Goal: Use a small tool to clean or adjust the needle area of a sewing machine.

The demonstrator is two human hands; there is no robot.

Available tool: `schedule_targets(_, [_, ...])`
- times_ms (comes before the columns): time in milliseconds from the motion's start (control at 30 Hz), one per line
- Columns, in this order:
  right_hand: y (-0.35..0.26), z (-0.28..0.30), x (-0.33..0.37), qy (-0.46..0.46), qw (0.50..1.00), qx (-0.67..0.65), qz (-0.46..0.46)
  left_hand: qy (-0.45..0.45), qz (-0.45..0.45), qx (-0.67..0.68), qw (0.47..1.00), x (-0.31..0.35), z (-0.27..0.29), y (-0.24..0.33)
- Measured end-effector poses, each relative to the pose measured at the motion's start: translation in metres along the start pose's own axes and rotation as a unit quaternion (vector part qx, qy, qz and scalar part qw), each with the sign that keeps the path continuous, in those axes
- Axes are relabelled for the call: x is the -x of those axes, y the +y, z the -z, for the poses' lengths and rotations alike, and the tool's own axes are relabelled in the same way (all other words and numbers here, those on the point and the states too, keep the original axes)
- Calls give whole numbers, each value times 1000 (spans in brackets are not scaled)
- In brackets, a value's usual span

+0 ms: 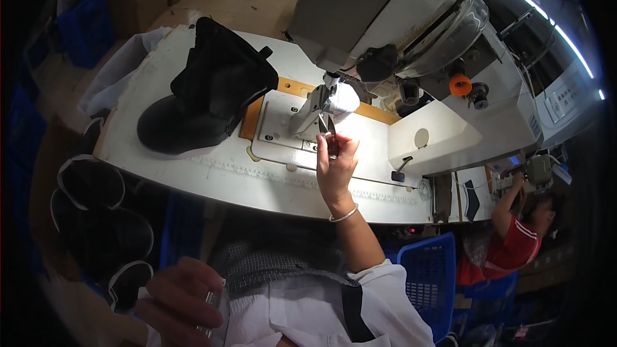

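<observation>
The left fingers (183, 299) hung low and blurred near the body; whether they held anything, I could not tell. Farther off, the right fingers (349, 146) pinched small snips (332, 148), the blades pointing away toward the lit post (310, 115) of a sewing machine (456, 135). No work piece showed between blades and post, and any thread there was too fine to make out, so whether a cut was done or left could not be judged. The black boot (215, 83) lay to the left of the right fingers, in neither hand's hold. Its toe and shaft looked joined already; at most, some finishing seemed left.

The white counter (270, 196) spread beneath the right fingers, a ruler strip (257, 172) crossing it on their near side. Nearer than they were, a blue basket (448, 289) stood to their right and black pieces (93, 183) with pale edges to their left. Farther right was a co-worker (514, 247) in red. Beyond the fingers, far left, were a blue crate (87, 29) and cardboard boxes (132, 9).
</observation>
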State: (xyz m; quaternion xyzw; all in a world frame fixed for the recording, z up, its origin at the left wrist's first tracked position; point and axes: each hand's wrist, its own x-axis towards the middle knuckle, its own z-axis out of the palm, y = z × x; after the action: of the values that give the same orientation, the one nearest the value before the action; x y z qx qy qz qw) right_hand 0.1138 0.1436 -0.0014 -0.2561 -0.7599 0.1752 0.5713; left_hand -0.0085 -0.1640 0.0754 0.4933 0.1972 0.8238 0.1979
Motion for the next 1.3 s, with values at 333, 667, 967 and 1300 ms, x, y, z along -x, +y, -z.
schedule_targets(333, [-5,-21,-3,41,997,59,-28,89,11,5,996,12,-1,-1])
schedule_targets(667, [8,-31,4,64,997,19,-27,75,26,26,997,-1,4,-1])
schedule_targets(967, [12,-33,6,66,997,39,-24,105,18,-114,988,6,10,-4])
schedule_targets(1300, [-19,-23,-8,-29,979,199,30,60,-42,-102,992,-19,-4,-13])
